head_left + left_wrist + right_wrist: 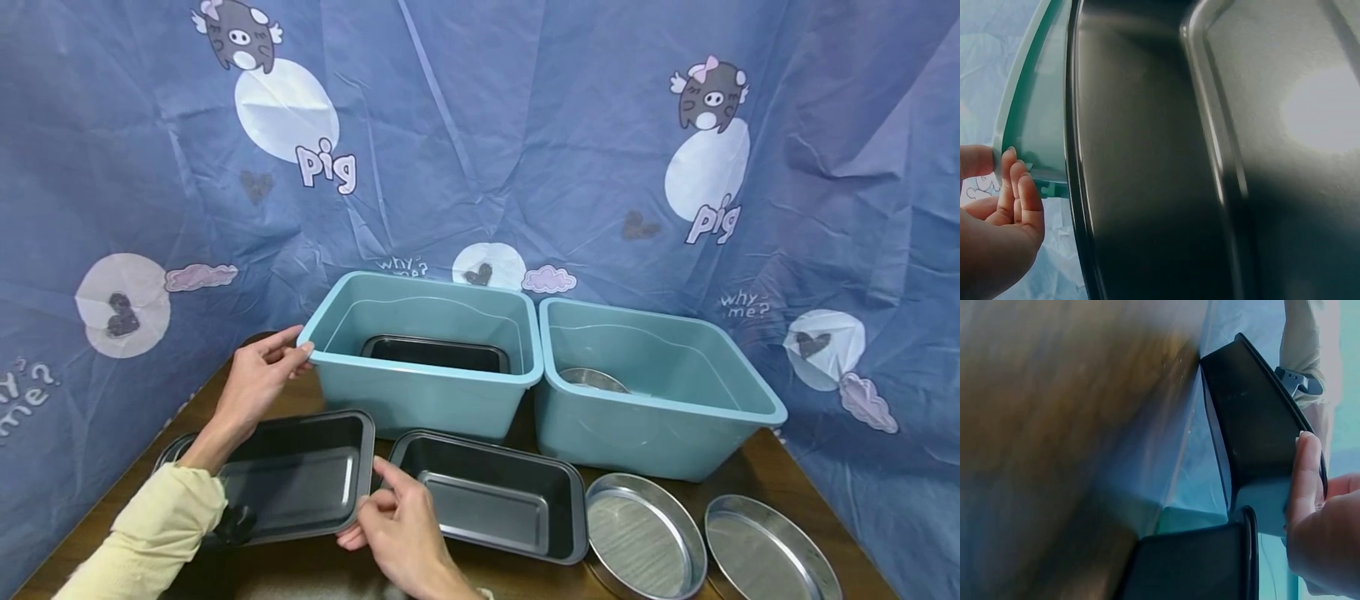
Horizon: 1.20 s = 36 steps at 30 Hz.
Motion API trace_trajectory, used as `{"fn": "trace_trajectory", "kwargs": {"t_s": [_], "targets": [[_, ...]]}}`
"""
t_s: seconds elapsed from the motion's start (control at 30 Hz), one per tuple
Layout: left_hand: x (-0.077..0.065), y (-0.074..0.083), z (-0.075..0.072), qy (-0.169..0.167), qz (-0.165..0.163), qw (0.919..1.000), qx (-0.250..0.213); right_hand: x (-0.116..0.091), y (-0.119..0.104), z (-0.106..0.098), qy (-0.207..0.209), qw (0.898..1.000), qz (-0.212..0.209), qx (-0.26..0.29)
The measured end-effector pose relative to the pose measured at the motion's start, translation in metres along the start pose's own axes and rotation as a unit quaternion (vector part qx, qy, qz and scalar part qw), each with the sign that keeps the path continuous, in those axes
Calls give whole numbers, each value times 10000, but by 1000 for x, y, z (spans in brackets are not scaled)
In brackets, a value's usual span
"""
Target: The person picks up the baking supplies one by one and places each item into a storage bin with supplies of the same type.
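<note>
- Clock directions follow the head view, twelve o'clock pointing away from the person.
- The right hand [405,525] pinches the dark loaf pan [300,483] between thumb and fingers, at about four o'clock on its rim.
- That pan sits at about seven o'clock from the left teal bin [412,404]; it looks raised, though its far end is partly hidden under the left forearm.
- The left hand [253,382] grips the bin's rim near its front left corner, between eight and nine o'clock; a steady, light hold there should stop the bin sliding.
- A one-ended pinch could let the pan twist, so keep it firm and the wrist level.
- The second loaf pan [487,508] lies just beside, at three o'clock; lifting clear of its rim should avoid a scrape.
- The left forearm crosses over the held pan, so raising it should give the pan room.
- Inside the bin lies another loaf pan [435,353]; watch for knocking its rim.
</note>
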State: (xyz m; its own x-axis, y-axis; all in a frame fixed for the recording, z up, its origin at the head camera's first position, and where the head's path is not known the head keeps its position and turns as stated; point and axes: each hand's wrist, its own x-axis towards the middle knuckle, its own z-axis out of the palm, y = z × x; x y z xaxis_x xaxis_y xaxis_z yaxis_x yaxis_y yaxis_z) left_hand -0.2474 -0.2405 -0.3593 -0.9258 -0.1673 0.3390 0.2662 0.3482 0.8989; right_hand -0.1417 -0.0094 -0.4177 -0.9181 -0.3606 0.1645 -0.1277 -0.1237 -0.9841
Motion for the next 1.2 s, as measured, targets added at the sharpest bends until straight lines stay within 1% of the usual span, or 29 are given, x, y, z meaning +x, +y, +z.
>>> {"fn": "trace_trajectory", "kwargs": {"t_s": [0.2,0.43,0.57,0.67,0.93,1.2], "targets": [[0,1,1,12,13,10000,-1,0,-2,-4,32,9998,-142,-126],[0,5,2,24,-89,9999,132,-1,-4,-6,165,9993,-244,-226],[0,5,2,-3,-101,9999,73,-1,-5,-7,174,9989,-338,-292],[0,6,2,-24,-107,9999,33,-2,-6,-10,172,9985,-390,-344],[0,8,1,-67,-138,9998,108,-4,-10,-19,186,9971,-613,-406],[0,7,0,-98,-236,9997,41,-8,-13,-29,269,9972,-570,-407]]}}
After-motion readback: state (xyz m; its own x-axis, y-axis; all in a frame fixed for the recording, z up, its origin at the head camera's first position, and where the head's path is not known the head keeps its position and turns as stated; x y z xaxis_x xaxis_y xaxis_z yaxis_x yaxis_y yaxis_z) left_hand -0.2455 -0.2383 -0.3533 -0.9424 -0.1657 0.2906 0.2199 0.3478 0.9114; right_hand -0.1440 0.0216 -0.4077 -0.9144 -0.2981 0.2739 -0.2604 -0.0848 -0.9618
